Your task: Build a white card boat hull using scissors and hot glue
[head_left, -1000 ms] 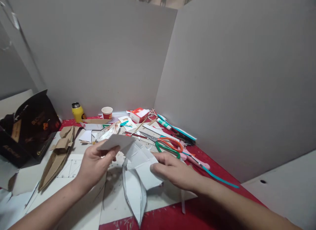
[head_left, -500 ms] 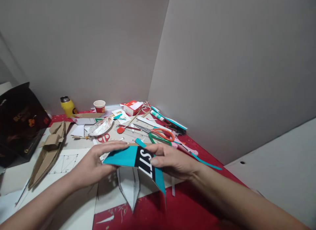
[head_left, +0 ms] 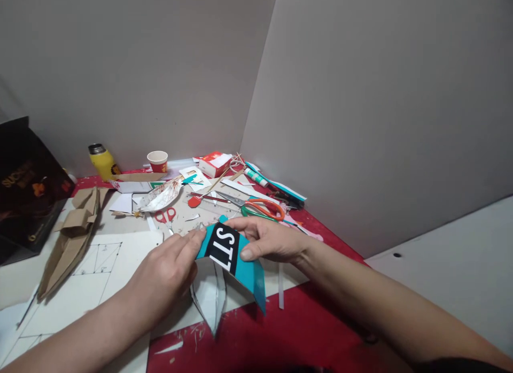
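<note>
A curved piece of teal cardboard (head_left: 244, 271) with a black band and white letters is held between both hands above the table. My left hand (head_left: 170, 263) grips its left end, fingers folded over the edge. On the other side, my right hand (head_left: 270, 239) pinches it with the thumb on top and the fingers behind. Below the teal piece lies a white paper boat-like shape (head_left: 208, 298), its upper part hidden by the cardboard. Orange-and-green-handled scissors (head_left: 262, 208) rest just beyond my right hand.
A brown cardboard boat (head_left: 66, 253) lies at left on a sheet with drawn lines, near a dark box (head_left: 30, 196). Toward the wall stand a yellow bottle (head_left: 102, 162) and a paper cup (head_left: 157, 162). Small red scissors (head_left: 165, 215), a glue stick (head_left: 256, 177) and paper scraps are scattered mid-table.
My left hand has closed further around the cardboard's left end and moved right, nearer my right hand. The lettered band has shifted left. The camera view has tilted slightly.
</note>
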`<state>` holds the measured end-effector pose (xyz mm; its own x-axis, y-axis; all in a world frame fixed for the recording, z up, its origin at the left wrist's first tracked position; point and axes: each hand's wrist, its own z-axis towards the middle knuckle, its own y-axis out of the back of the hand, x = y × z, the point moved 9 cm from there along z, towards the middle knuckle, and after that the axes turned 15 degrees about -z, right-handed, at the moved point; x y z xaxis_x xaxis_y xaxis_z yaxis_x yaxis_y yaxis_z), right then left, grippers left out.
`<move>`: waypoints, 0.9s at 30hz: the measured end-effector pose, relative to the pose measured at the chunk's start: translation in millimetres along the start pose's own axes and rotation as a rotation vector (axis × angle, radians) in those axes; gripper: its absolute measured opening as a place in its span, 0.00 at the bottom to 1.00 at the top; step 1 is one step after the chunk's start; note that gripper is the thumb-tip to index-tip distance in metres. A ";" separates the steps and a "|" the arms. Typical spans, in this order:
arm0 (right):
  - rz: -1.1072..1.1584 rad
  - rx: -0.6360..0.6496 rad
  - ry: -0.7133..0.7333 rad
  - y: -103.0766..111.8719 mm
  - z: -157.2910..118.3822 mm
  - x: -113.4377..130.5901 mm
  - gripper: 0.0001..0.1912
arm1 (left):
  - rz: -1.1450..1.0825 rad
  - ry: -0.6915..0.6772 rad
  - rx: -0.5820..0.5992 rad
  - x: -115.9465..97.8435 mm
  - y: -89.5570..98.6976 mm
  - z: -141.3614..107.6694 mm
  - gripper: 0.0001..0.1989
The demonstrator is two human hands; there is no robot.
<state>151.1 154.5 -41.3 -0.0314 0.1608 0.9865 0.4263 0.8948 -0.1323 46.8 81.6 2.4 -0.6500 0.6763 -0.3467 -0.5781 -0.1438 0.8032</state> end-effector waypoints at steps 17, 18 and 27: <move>-0.783 -0.233 0.071 16.6 -11.3 25.6 0.29 | -0.323 0.403 -0.139 30.0 -4.1 -2.6 0.28; -0.859 -0.238 0.049 13.2 -13.1 26.6 0.32 | -0.319 0.378 -0.149 28.7 -4.4 -2.6 0.28; -1.338 -0.266 0.044 -8.3 -22.0 30.7 0.43 | -0.310 0.295 -0.206 21.4 -8.1 -7.7 0.28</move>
<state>166.5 142.9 -7.8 -0.5276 -0.7752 0.3475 0.2528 0.2473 0.9354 33.8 91.6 -15.3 -0.5263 0.4799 -0.7020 -0.8335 -0.1278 0.5375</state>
